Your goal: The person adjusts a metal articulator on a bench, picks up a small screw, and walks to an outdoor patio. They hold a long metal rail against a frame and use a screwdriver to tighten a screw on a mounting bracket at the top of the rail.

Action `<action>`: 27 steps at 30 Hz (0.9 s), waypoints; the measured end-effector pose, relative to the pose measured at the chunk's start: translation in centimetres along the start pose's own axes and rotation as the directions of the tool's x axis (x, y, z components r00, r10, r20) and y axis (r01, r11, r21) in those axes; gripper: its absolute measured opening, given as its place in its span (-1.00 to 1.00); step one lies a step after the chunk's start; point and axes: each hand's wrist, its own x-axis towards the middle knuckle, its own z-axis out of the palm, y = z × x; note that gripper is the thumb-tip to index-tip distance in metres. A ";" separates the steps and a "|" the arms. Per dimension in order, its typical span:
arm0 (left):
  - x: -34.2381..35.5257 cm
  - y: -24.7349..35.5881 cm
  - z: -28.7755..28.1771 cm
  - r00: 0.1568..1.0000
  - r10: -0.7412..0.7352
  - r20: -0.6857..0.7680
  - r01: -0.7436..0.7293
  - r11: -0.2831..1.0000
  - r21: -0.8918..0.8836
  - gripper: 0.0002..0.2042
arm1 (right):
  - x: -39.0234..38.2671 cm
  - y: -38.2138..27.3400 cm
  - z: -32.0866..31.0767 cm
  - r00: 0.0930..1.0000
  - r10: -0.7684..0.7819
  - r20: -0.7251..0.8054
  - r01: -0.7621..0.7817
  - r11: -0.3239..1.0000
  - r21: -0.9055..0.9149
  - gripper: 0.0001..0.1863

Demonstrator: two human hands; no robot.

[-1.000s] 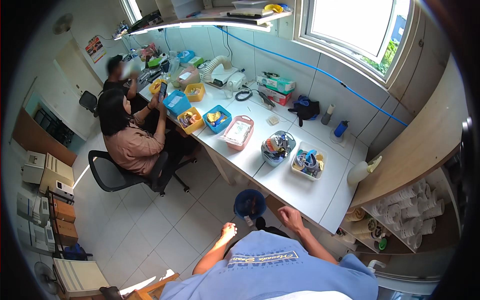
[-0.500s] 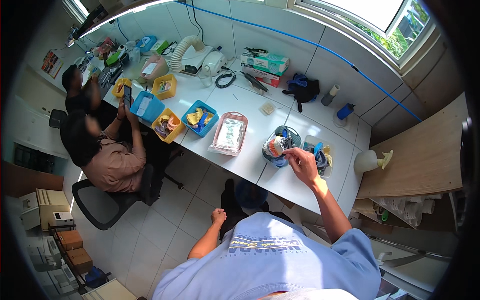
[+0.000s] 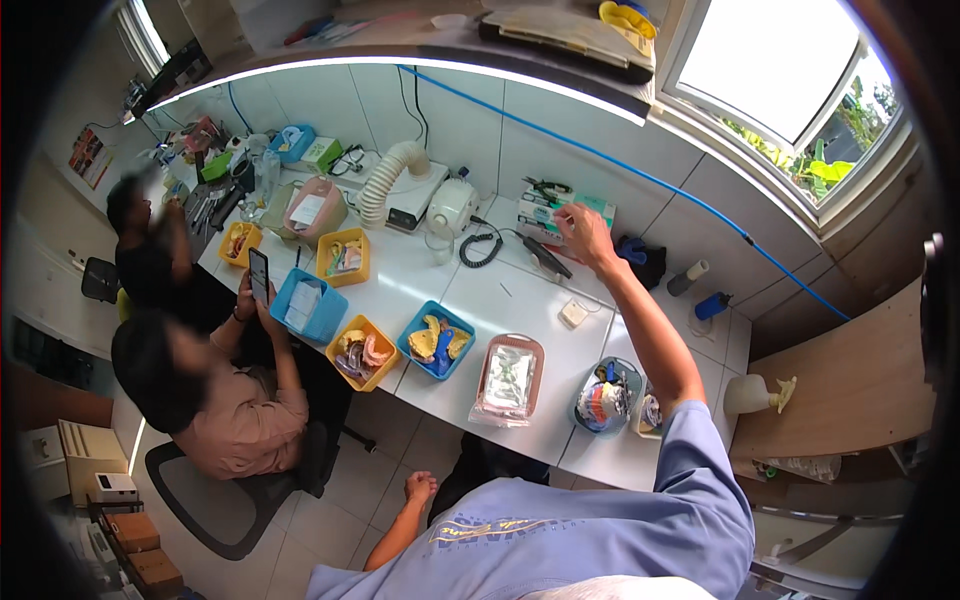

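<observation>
My right hand (image 3: 586, 238) is stretched out over the table, its bent fingers apart with nothing visible in them. It hovers in front of stacked green-white and red boxes (image 3: 596, 208), and dark slim tools (image 3: 548, 188) lie on top of these. Beside it on the table is a dark handpiece (image 3: 543, 256) with a coiled cord. My left hand (image 3: 421, 487) hangs low near my lap, fingers curled in, holding nothing that I can see. Under my right arm stand a grey-blue basket (image 3: 590, 424) with a striped, rounded bundle (image 3: 604, 404) and a clear tub (image 3: 648, 432), partly hidden.
A pink basket (image 3: 541, 352) holds a silvery packet. Left of it sit blue (image 3: 440, 372) and yellow (image 3: 388, 384) bins with dental casts. A white machine with a ribbed hose (image 3: 388, 180) stands behind. Two people sit at left, one holding a phone (image 3: 259, 275).
My right hand has left the basket with the striped bundle and moved up and forward to the boxes at the back. My left hand stays low. The view has tilted upward, showing a shelf.
</observation>
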 end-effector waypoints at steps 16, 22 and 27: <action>-1.6 -7.7 -9.9 0.996 -0.013 0.086 0.026 0.987 -0.159 -0.81 | 8.9 6.3 6.6 0.994 -0.040 -0.106 -0.022 0.851 -0.525 -0.86; -13.7 14.5 -5.2 0.715 0.622 0.319 -0.694 0.575 0.434 -0.83 | 0.2 0.3 -2.9 0.955 -0.069 -0.289 -0.073 0.888 -0.455 -0.84; -19.4 28.7 2.7 0.373 0.757 0.537 -0.908 0.418 0.041 -0.80 | -10.9 -6.6 -7.9 0.900 0.381 -0.212 -0.267 0.866 0.424 -0.71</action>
